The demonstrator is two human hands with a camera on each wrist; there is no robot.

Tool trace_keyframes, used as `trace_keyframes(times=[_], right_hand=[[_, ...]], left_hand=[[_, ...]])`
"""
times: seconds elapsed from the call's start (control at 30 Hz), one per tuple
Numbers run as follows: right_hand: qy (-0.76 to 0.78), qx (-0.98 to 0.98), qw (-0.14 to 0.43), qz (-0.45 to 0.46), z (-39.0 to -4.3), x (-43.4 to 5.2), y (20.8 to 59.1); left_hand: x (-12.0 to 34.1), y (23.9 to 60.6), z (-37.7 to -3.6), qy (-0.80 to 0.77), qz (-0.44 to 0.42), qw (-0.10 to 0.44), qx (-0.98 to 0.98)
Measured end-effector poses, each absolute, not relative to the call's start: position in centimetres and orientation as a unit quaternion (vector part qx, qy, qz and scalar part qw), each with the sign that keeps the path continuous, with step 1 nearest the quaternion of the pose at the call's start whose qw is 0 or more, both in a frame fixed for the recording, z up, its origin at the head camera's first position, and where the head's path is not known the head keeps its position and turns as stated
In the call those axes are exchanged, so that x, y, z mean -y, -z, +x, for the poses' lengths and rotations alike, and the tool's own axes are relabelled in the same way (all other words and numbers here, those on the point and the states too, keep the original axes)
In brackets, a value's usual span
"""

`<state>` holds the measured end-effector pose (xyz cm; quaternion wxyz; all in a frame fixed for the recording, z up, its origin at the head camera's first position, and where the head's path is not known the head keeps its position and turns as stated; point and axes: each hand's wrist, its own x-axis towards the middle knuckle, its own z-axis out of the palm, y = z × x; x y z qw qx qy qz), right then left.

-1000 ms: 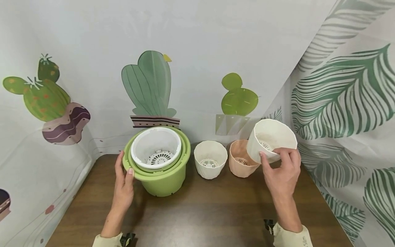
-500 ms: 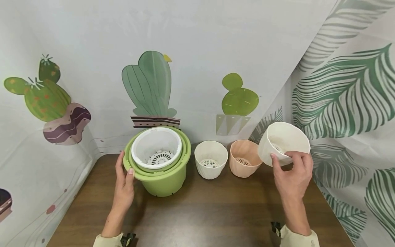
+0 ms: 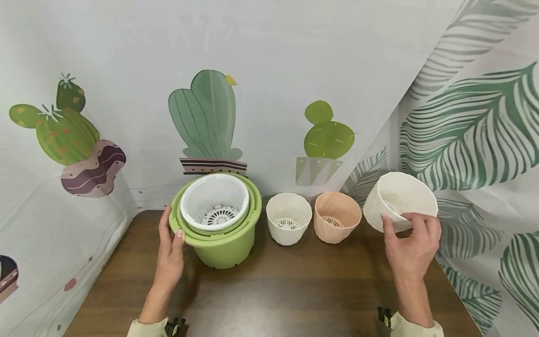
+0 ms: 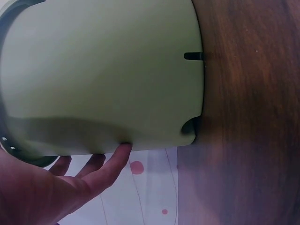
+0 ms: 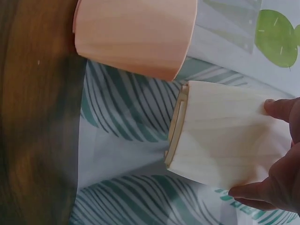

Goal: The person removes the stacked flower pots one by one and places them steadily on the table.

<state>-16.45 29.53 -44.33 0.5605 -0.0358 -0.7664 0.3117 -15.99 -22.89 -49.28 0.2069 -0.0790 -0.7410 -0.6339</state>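
Observation:
My left hand [image 3: 170, 255] holds the side of a big green flower pot [image 3: 223, 250], thumb at the rim and fingers against the wall. Another green pot and a white pot [image 3: 214, 185] with a slotted bottom are nested inside it. In the left wrist view, fingertips [image 4: 123, 149] touch the green wall. My right hand [image 3: 414, 243] grips a cream flower pot [image 3: 400, 192] near its rim, tilted. The right wrist view shows this cream pot [image 5: 229, 133] raised above the table, thumb and fingers on its sides. A peach flower pot [image 3: 337, 231] stands just left of it.
Between the green and peach pots stands another cream flower pot [image 3: 288, 231] with a perforated bottom. All are near the back of the brown wooden table [image 3: 286, 290]. A white printed cloth [image 3: 269, 93] hangs behind and along both sides.
My right hand has carried the cream pot rightward and slightly down, away from the peach pot it partly covered. The left hand keeps its place on the green pot.

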Motion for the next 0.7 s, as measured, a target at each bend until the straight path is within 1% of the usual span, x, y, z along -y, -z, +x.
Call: trace_keyframes(times=[0.7], right_hand=[[-0.296, 0.785, 0.544, -0.038, -16.5, -31.7, 47.7]], left_hand=[[23.1, 49.5, -16.1, 0.641, -0.083, 0.203, 0.735]])
